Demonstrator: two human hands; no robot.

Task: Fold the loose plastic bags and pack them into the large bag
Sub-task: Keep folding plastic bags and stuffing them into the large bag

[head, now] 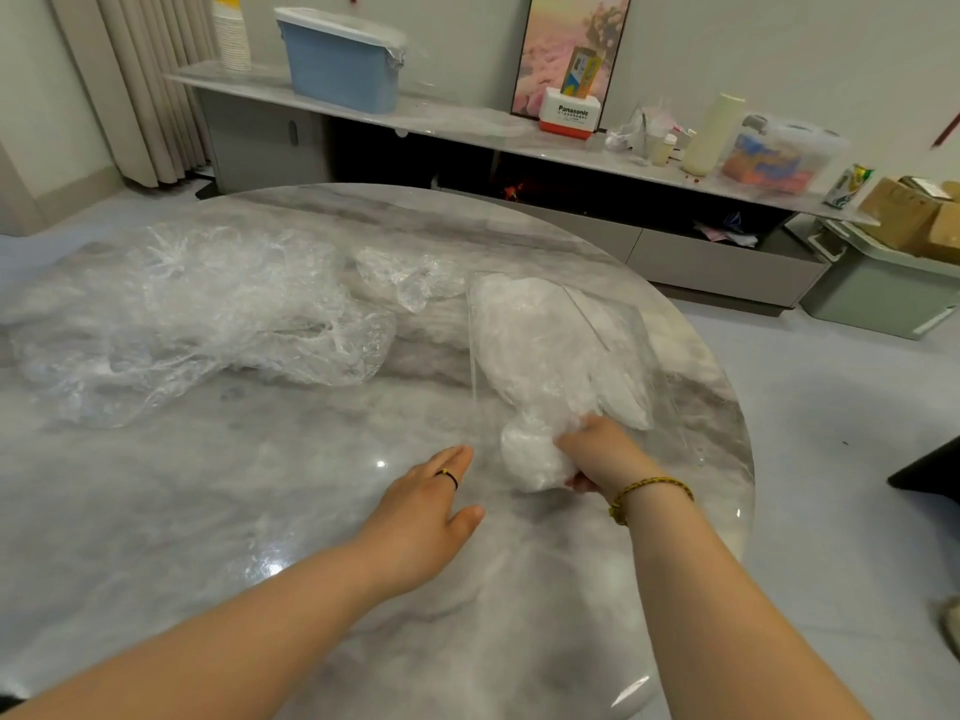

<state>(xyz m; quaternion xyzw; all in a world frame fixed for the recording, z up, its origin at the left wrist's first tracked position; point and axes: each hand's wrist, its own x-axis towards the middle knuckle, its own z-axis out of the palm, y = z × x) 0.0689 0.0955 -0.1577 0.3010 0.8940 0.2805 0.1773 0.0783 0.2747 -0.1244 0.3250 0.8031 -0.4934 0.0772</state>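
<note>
Two hands reach over a round table (249, 517) of glossy, grey-veined marble. The right hand (597, 452), with a braided yellow bracelet (649, 493) at the wrist, has its fingers curled tight round a white wad (530, 462) of crumpled film, squeezed into a soft ball. The wad sits at the near end of the large bag (597, 330); whether it is already inside the bag's mouth cannot be told.

The large bag is clear, smooth and stiff-looking, with straight edges. It lies flat on the right side of the table, its far end pointing away from the person. It is stuffed with cloudy white, wrinkled plastic that narrows to a neck just beyond the wad.

The left hand (426, 506) holds nothing. It is palm down with fingers straight and together and the thumb spread, just left of the wad and apart from it. A thin black ring (448, 478) circles one finger. Whether the palm touches the marble is unclear.

On the left of the table sprawls a heap of loose bags (197, 309), thin, transparent and heavily creased, catching the light. One smaller crumpled bag (410, 278) lies between that heap and the large bag.

Behind the table a long sideboard (467, 127) carries a blue bin (340, 65).
</note>
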